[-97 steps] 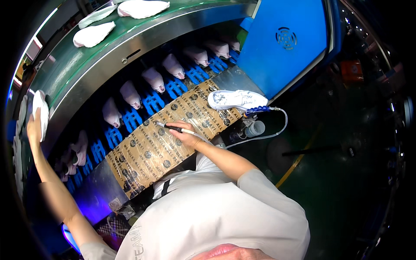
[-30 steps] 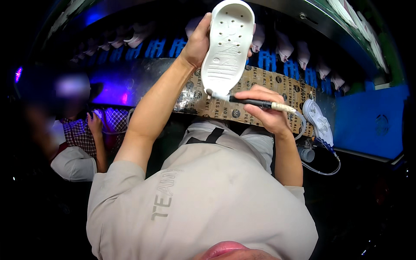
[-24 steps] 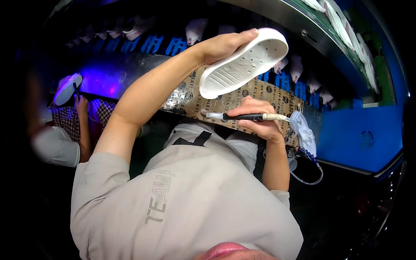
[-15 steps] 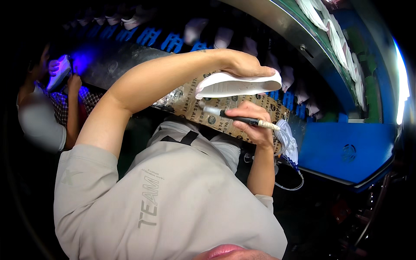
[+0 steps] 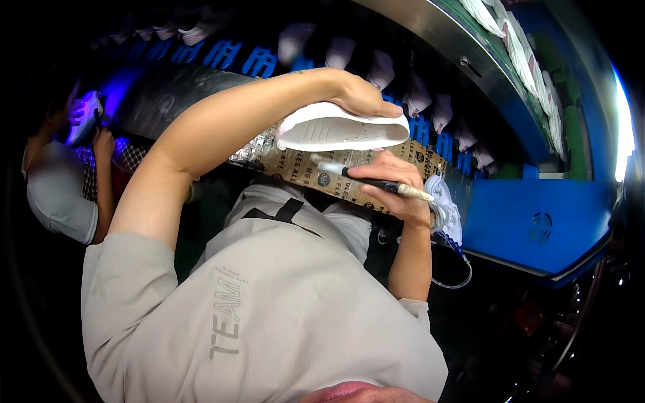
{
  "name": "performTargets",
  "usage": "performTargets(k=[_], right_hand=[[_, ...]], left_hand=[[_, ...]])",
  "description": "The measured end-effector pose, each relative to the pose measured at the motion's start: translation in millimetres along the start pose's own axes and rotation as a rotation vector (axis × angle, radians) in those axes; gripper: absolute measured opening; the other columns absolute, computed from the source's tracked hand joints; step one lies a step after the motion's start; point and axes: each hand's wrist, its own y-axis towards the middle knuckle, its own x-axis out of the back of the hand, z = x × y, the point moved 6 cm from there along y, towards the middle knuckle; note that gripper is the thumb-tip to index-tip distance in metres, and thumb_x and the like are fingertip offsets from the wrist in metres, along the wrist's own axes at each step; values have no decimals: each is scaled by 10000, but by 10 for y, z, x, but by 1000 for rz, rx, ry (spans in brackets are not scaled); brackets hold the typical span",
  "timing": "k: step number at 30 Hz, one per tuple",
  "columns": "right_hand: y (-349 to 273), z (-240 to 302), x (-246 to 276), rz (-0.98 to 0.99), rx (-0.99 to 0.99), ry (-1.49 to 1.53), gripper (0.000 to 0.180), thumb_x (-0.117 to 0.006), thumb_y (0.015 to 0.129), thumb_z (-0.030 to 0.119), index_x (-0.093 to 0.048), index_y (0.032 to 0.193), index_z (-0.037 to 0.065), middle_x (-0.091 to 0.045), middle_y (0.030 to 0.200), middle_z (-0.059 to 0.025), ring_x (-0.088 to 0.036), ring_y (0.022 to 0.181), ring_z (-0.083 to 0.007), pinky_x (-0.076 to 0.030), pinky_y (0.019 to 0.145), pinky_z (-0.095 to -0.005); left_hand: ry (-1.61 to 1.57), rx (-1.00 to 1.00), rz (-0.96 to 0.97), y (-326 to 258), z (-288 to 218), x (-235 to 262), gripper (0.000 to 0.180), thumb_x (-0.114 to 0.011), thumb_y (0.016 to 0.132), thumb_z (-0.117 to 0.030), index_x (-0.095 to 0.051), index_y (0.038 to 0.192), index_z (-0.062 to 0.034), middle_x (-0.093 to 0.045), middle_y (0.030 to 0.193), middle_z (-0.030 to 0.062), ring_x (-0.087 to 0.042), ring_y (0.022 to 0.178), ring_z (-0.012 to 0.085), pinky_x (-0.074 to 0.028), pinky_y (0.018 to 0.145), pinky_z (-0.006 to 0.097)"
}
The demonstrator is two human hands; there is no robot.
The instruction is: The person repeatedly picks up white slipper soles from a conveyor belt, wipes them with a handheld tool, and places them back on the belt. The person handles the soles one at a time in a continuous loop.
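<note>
My left hand [image 5: 368,98] is closed over the far edge of a white shoe sole [image 5: 346,133]. The sole is tilted up on its side, so its ridged inner face and raised rim show toward me. Below it, my right hand [image 5: 398,176] grips a brush [image 5: 377,183] with a black handle and pale bristles that point left. The bristles look apart from the sole, just under its lower rim. From the back end of the handle, wrapped in something pale, a thin clear tube runs into a coil beside my right wrist.
Brown printed paper [image 5: 295,161] covers the bench under my hands. Beyond, pale shoes [image 5: 339,52] stand in a row by blue racks [image 5: 225,54]. A blue machine housing [image 5: 537,228] stands at right. At left, a co-worker [image 5: 64,195] holds a shoe [image 5: 85,119] under violet light.
My left hand has moved the sole leftward and turned it, so more of its inside shows. The brush has hardly shifted in my right hand.
</note>
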Motion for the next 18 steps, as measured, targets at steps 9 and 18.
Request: performTargets(k=[9,18], right_hand=[[-114,-48,141,-89,-80,-51,332,-832,785,83,-802,1111,136,-643,797,-27,-577,759,-193,-478,736,-333],[-70,-63,203,-9,-78,-226,359,-845,760,72,-798,1109,144,-619,786,-17,-541,730,-186,-423,723,-329]], left_hand=[[-81,-3,53,-121,219,36,882,-350,980,-776,-583,1463,-75,-457,1565,245,-393,1479,424,-290,1220,507],[13,45,7,-152,413,115,903,-372,964,-794,-608,1436,-61,-491,1539,242,-445,1444,424,-333,1198,489]])
